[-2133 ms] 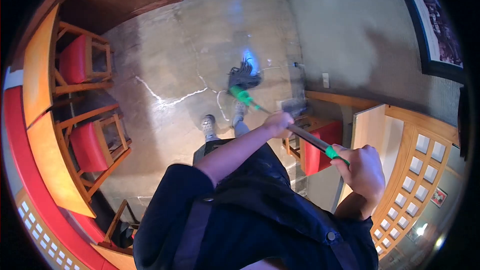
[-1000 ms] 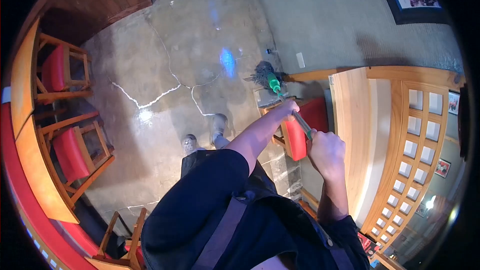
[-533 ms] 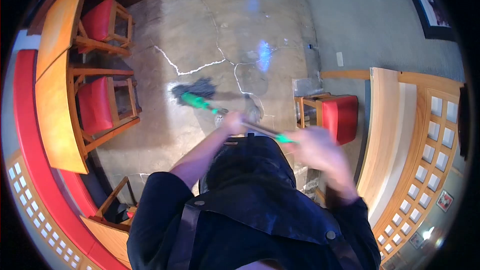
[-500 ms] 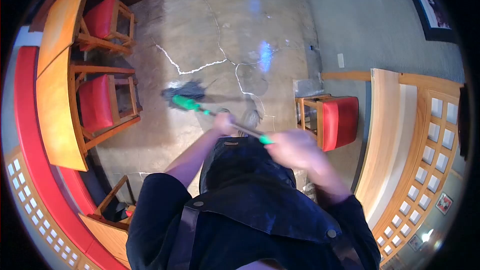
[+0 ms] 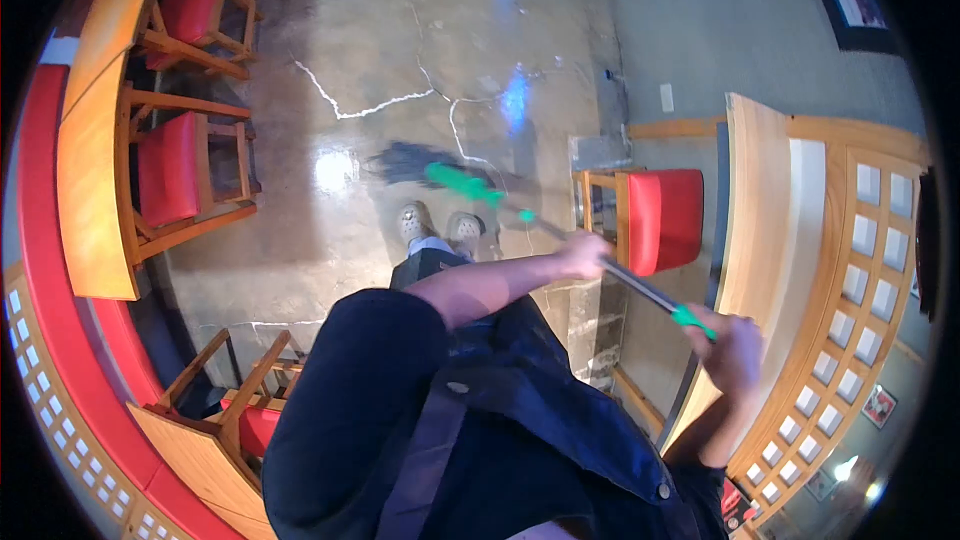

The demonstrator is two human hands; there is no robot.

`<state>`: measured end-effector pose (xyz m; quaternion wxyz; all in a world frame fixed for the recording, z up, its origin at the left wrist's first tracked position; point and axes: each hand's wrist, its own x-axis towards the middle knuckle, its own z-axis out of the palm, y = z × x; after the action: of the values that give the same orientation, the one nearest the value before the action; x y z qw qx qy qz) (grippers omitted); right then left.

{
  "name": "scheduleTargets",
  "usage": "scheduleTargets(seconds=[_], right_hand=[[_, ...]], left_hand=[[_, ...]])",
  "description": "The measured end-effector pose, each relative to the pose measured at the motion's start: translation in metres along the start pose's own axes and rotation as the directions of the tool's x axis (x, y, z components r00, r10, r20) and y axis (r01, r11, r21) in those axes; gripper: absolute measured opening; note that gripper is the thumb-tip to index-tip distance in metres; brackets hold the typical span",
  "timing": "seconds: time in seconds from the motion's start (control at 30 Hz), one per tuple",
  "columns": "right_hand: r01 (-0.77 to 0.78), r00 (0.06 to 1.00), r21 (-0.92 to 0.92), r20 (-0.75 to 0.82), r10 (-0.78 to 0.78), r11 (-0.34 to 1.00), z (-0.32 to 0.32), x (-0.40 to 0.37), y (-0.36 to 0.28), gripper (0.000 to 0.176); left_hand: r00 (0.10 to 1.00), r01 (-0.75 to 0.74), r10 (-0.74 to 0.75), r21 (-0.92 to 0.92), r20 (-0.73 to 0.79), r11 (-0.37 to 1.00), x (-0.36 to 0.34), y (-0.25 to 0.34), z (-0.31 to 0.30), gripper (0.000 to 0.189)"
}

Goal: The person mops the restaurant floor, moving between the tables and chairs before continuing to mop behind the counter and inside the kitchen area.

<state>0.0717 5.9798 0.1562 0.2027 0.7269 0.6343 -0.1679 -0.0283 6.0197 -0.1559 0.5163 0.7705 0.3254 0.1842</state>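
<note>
A long-handled mop (image 5: pixel 630 283) with a metal pole, green fittings and dark, fringed strands (image 5: pixel 408 162) slants across the view. The strands lie against the floor ahead of my feet, smeared by motion. My left hand (image 5: pixel 583 256) is wrapped round the middle of the pole. Farther up, at the green end grip, my right hand (image 5: pixel 732 356) is closed on the handle, out to my right side. Below the mop's green collar (image 5: pixel 465 183) are my two light clogs (image 5: pixel 413 222), standing on the floor.
Wooden tables (image 5: pixel 100 195) and chairs with red seats (image 5: pixel 168 170) line the left, beside a red bench (image 5: pixel 50 270). On the right stand another red chair (image 5: pixel 665 222), a wooden ledge (image 5: pixel 752 210) and a lattice partition (image 5: pixel 860 270). The concrete floor (image 5: pixel 350 20) is cracked.
Both hands have swung to the right with the mop, and its head has moved right across the floor. My body has turned, and my clogs now show clearly.
</note>
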Motion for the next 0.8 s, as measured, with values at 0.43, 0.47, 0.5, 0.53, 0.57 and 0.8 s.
scheduleTargets(seconds=[0.43,0.47,0.5,0.53,0.57,0.8], right_hand=[[0.071,0.995,0.003,-0.075,-0.07,0.998,0.001,-0.035,-0.098,0.018],[0.078,0.995,0.007,-0.066,-0.077,0.997,-0.004,-0.044,-0.108,0.018],[0.13,0.991,0.046,-0.017,-0.13,0.99,-0.01,-0.051,-0.12,0.018],[0.18,0.983,0.087,0.029,-0.183,0.98,-0.011,-0.057,-0.13,0.018],[0.28,0.958,0.156,0.013,-0.286,0.947,-0.003,-0.057,-0.137,0.016],[0.541,0.764,0.29,0.224,-0.606,0.789,0.148,-0.041,-0.285,0.017]], left_hand=[[0.997,0.002,0.002,-0.06,0.071,0.998,-0.035,-0.002,-0.021,0.017],[0.997,0.014,-0.009,-0.062,0.072,0.998,-0.063,0.0,-0.031,0.017],[0.996,0.078,-0.077,-0.028,0.039,0.997,-0.091,0.001,-0.042,0.019],[0.99,0.141,-0.141,0.005,0.002,0.99,-0.118,-0.002,-0.053,0.021],[0.969,0.245,-0.245,0.012,0.027,0.97,-0.146,-0.005,-0.069,0.021],[0.844,0.519,-0.467,0.187,-0.264,0.834,-0.391,-0.179,-0.093,0.021]])
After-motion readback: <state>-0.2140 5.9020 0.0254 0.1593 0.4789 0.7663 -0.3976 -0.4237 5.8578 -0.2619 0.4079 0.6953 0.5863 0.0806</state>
